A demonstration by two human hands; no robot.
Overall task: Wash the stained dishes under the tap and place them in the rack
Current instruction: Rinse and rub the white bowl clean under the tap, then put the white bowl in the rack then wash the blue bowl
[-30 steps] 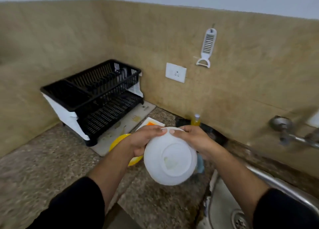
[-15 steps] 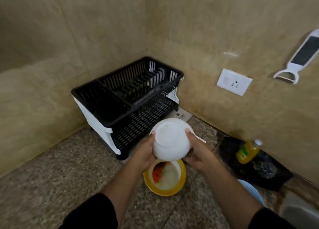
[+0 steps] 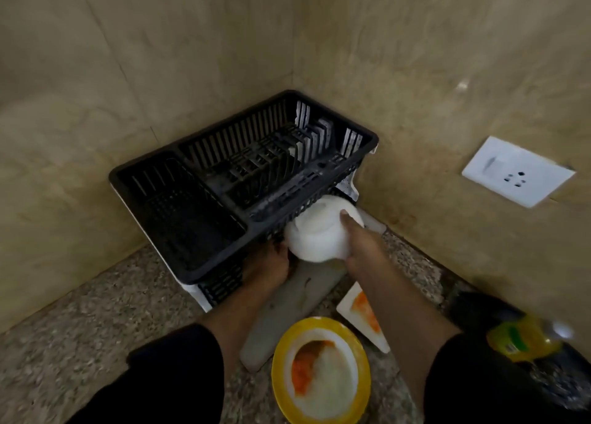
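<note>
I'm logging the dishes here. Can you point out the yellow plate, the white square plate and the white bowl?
yellow plate [image 3: 278,372]: head view, on its yellow rim, left side.
white square plate [image 3: 366,316]: head view, on its orange-stained face.
white bowl [image 3: 315,236]: head view, on its outer wall.

Speckled granite counter [image 3: 96,327]: black rack [image 3: 192,199] on a grey tray [image 3: 287,311] in the back corner, stained yellow plate [image 3: 277,367] at the near edge, stained white plate [image 3: 347,305] beside it, yellow bottle [image 3: 518,340] right.
</note>
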